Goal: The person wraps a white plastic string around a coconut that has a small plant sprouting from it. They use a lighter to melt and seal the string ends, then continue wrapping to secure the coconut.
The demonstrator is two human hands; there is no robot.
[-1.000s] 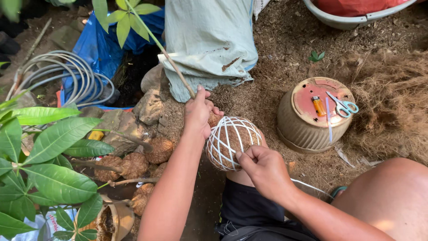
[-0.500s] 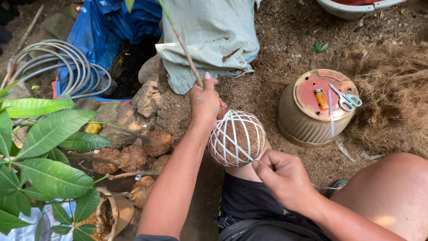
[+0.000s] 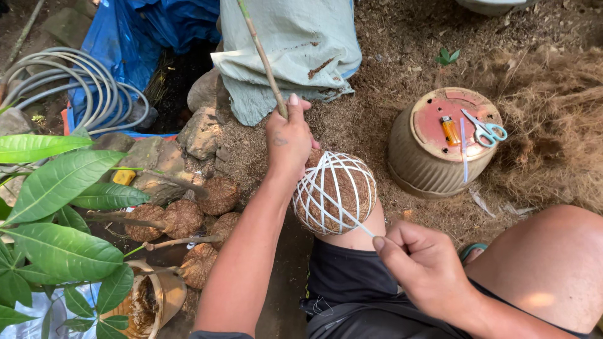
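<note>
A: Where the left hand [image 3: 287,143] closes, what is in it?

B: Fingers wrapped tight around a thin plant stem [image 3: 262,58], which runs up and far-left out of the fist. The heel of that hand rests against the top of a brown fibre root ball [image 3: 334,192].

A: And the right hand [image 3: 422,267]?

B: Thumb and fingers pressed together, pinching a white strap [image 3: 349,215]. The strap runs taut from the pinch up-left to the ball.

A: Position of the ball?

B: Centre of the scene, sitting on the person's knee, just near of the left hand. White strapping crosses it in many bands, forming a loose cage.

A: Surroundings?

B: Right of the ball, an upturned ribbed pot [image 3: 440,147] on the soil; on its base lie scissors [image 3: 483,130] with pale blue handles and an orange lighter [image 3: 450,130]. Far of the left hand, a pale green sack [image 3: 295,44]. Left: several more brown fibre balls with stems [image 3: 182,218] lying among stones, a coiled grey hose [image 3: 69,88] on a blue tarp [image 3: 147,34], and large green leaves [image 3: 56,188] at the left edge.
</note>
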